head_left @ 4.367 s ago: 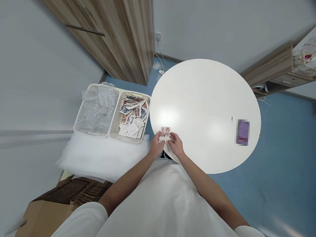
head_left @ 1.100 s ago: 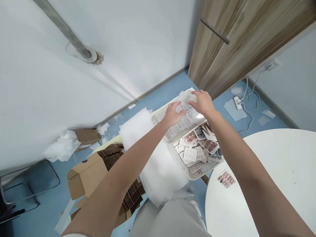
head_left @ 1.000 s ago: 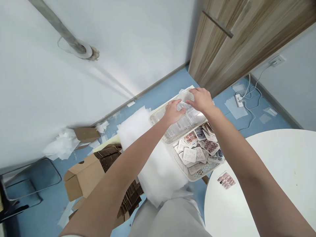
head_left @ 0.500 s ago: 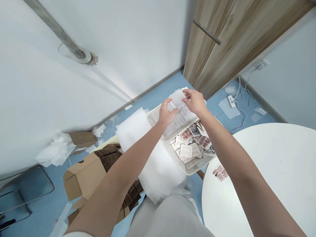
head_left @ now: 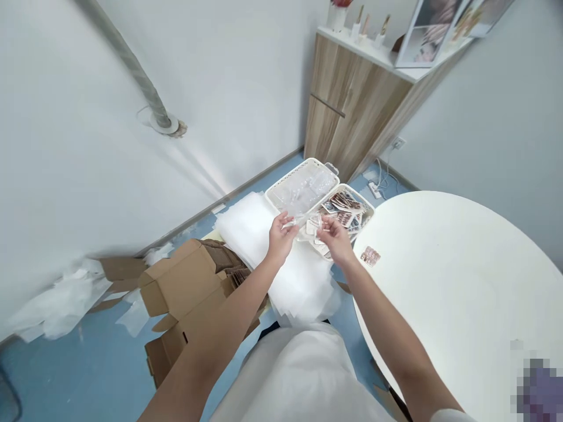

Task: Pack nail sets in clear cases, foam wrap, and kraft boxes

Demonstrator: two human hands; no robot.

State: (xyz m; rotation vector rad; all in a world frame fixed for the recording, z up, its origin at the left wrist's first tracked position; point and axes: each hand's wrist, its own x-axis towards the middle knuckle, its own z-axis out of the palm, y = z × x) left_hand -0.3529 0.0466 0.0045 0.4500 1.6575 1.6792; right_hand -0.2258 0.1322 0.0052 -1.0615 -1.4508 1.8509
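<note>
My left hand (head_left: 281, 239) and my right hand (head_left: 334, 239) are raised over the white foam sheets (head_left: 292, 287), fingers curled. Between them is a clear plastic case (head_left: 303, 220), thin and see-through, with my fingertips closed on its two ends. Just beyond stands a white basket (head_left: 288, 174) of clear plastic packaging (head_left: 303, 190). Beside it, a second white basket (head_left: 368, 203) holds several cards of false nails (head_left: 345, 204), some lying with their printed white side up. My right hand partly hides that basket's near end. One more nail card (head_left: 370, 256) lies on the round table (head_left: 444, 293).
Flattened cardboard boxes (head_left: 187, 278) lie to the left, with crumpled white packing sheets (head_left: 65, 302) by the wall. A wood-grain cabinet (head_left: 352, 105) fills the corner, bearing picture frames and small bottles. A power strip (head_left: 375, 189) with cables rests on the floor. A blurred patch covers the lower right.
Both hands have drawn back from above the packaging basket toward my body, bringing the clear case along. My view has lifted, so the cabinet top now shows.
</note>
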